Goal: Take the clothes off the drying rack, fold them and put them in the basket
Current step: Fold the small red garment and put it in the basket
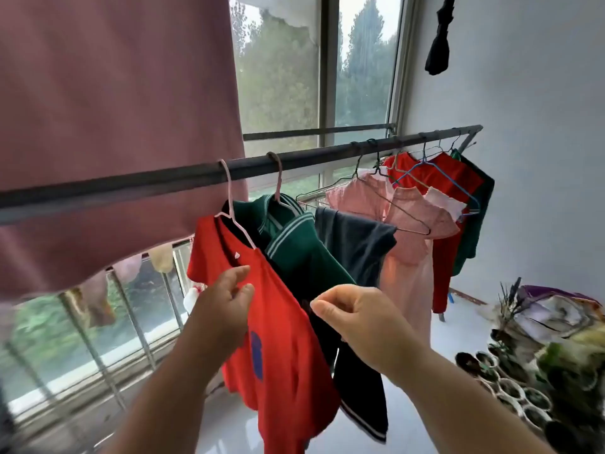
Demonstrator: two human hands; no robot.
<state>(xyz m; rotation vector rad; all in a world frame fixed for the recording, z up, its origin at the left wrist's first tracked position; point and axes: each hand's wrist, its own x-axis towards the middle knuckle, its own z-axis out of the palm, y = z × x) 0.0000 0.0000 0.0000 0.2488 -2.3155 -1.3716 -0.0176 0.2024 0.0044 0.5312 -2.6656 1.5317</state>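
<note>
A dark rail of the drying rack (311, 157) runs from lower left to upper right. On a pale hanger (233, 221) at its near end hangs a red T-shirt (278, 339) with a blue print. My left hand (226, 299) reaches up to the shirt's front just below the collar, fingers loosely bent and touching the cloth. My right hand (353, 316) hovers by the shirt's right edge, thumb and forefinger close together; whether they pinch cloth is unclear. Behind hang a green striped-collar garment (294, 244), a dark one (357, 237), pink clothes (406, 231) and more red ones (438, 178). No basket is in view.
A large dusty-pink sheet (114, 126) hangs over the rail at left. Windows (284, 77) with a metal railing (131, 339) lie behind. Potted plants and clutter (540, 355) fill the right floor. A black folded umbrella (438, 37) hangs on the white wall.
</note>
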